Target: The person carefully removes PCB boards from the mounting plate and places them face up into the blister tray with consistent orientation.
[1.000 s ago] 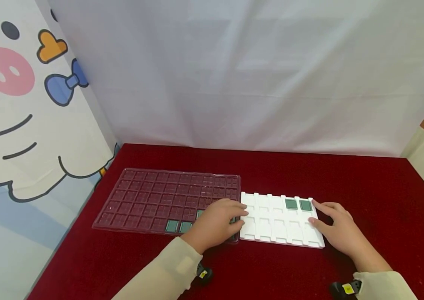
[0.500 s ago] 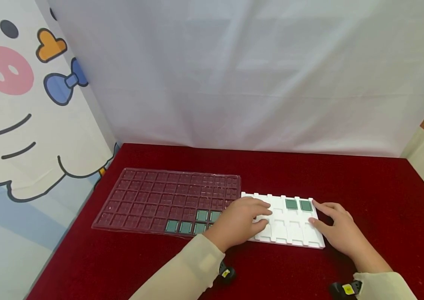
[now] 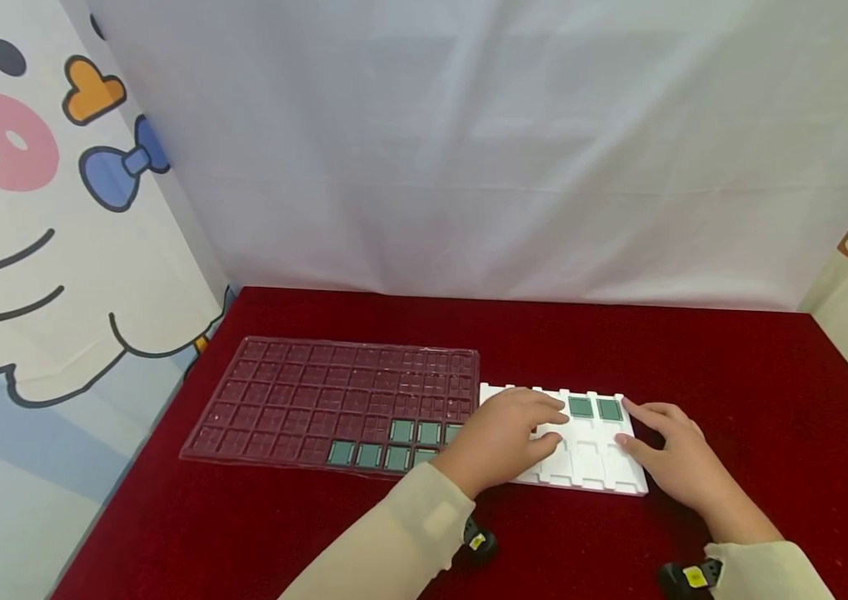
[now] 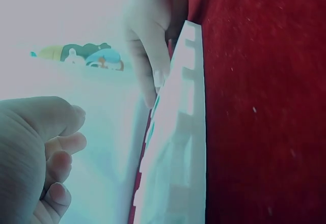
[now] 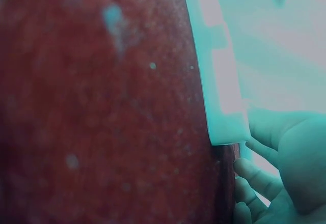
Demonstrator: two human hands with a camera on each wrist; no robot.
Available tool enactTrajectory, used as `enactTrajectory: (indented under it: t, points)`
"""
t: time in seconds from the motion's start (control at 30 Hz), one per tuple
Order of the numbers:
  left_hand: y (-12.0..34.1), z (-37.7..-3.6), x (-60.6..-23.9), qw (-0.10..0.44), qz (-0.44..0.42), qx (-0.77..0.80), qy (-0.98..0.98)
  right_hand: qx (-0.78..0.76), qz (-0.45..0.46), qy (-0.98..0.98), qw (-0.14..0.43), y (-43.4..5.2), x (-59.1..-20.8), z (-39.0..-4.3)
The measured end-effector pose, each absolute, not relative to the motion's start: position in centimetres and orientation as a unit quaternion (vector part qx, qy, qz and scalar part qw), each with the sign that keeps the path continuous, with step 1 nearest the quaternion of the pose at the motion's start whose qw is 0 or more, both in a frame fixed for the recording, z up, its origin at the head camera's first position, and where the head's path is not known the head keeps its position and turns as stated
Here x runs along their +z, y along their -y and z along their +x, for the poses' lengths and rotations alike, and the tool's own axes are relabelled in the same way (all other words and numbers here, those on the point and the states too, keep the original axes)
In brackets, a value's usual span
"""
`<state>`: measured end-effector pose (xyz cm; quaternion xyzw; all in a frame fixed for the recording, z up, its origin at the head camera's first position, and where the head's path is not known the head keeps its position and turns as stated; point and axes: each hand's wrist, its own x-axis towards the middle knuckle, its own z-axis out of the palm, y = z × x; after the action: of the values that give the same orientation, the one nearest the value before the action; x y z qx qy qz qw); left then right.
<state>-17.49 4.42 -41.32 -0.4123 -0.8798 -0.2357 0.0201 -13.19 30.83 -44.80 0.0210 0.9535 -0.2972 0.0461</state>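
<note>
We see the left hand (image 3: 502,437) lying over the white foam tray (image 3: 589,467), fingers curled beside 2 green squares (image 3: 595,408) in its far row; whether it holds anything, we cannot tell. The right hand (image 3: 675,462) rests relaxed against the tray's right edge.

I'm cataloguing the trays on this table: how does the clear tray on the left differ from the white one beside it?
The clear tray is see-through, so the red cloth shows through it; the white tray is opaque. The clear tray is wider, with many small square pockets; the white tray has fewer, larger slots. The left hand lies over the white tray and the right hand touches its edge; neither rests fully on the clear tray. Both lie flat and hold green tiles.
</note>
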Motion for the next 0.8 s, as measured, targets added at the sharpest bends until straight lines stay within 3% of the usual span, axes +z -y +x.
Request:
enactTrajectory:
  t: [0.47,0.8]
  points:
    - [-7.3,-18.2,-41.7,0.045,-0.418,-0.242,0.875,-0.308,0.013,-0.95,0.045,-30.8,-44.6,-13.2]
    - [-8.7,-18.7,-42.3,0.035,-0.403,-0.262,0.876,-0.304,0.017,-0.952,0.046,-31.0,-44.5,-13.1]
